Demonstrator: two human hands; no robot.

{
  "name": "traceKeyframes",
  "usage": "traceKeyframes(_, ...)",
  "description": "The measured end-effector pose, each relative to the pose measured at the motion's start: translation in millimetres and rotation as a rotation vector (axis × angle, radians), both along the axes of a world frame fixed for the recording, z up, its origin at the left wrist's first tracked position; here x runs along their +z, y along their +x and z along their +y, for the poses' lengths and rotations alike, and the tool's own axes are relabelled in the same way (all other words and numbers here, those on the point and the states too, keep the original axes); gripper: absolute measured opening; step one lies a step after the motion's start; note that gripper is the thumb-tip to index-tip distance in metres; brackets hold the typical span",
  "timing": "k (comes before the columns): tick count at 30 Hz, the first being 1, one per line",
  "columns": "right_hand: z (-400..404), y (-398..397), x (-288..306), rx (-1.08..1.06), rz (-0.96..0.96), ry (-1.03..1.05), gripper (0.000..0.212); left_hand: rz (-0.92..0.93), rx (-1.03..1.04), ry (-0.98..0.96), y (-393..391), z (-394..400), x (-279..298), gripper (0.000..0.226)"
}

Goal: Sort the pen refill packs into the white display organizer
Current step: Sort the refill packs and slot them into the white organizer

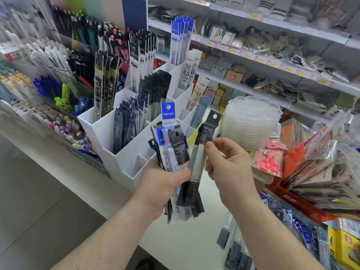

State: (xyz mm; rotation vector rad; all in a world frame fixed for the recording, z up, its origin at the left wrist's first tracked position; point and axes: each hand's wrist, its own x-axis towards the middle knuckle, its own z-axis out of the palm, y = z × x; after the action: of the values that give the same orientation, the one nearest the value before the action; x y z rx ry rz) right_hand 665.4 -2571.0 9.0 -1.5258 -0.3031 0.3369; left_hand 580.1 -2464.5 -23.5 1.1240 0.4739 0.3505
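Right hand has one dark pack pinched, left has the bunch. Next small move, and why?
Probably lift the dark refill pack clear of the bunch and carry it toward the white organizer. The right hand pinches it alone, the left hand grips the others, and dark packs already stand in a near compartment.

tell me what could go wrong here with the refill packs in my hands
1. The left hand grips a fanned bundle of mixed packs; loosening it while slotting could spill some.
2. The right hand only pinches the black pack near its middle, so it may swing or slip.
3. Several compartments of the white organizer hold similar dark packs, so the black pack could easily land in the wrong slot.
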Motion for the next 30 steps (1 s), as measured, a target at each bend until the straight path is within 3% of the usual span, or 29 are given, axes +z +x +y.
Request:
traceKeyframes(3, 7.1, -2.3, -0.2, -0.043, 0.077, 0.086, 0.025, -0.046, -0.003, 0.019, 0.4, -2.9, 0.6, 0.038)
traceKeyframes(8, 13.3, -5.9, -10.2, -0.138, 0.017, 0.06, 0.032, -0.067, 0.038, -0.069, 2.1, -3.3, -3.2, 0.042)
traceKeyframes(13, 15.2, -7.3, -9.7, -0.173, 0.042, 0.019, 0.024, -0.045, 0.003, 0.035, 0.7, 0.5, -4.1, 0.043)
traceKeyframes(19, 14.0, -3.4, -0.3, 0.019, 0.252, 0.001, 0.017, 0.053, 0.066, 0.167, -5.9, 11.3, -0.9, 0.032)
traceKeyframes(22, 13.7, 1.5, 3.1, 0.235, 0.226, -0.121, 0.004, 0.056, 0.085, 0.195, -9.8, 16.4, 2.7, 0.029)
traceKeyframes(24, 15.9, 1.5, 5.6, 0.323, 0.206, -0.148, 0.015, 0.055, 0.101, 0.207, -13.7, 19.4, 5.5, 0.032)
traceKeyframes(26, 20.8, 4.6, 11.4, 0.324, 0.238, -0.122, 0.021, 0.058, 0.138, 0.2, -18.9, 24.8, 7.1, 0.03)
traceKeyframes(30, 35.9, 28.2, 25.4, 0.163, 0.286, -0.003, 0.012, 0.096, 0.264, 0.207, -30.3, 42.7, 9.2, 0.032)
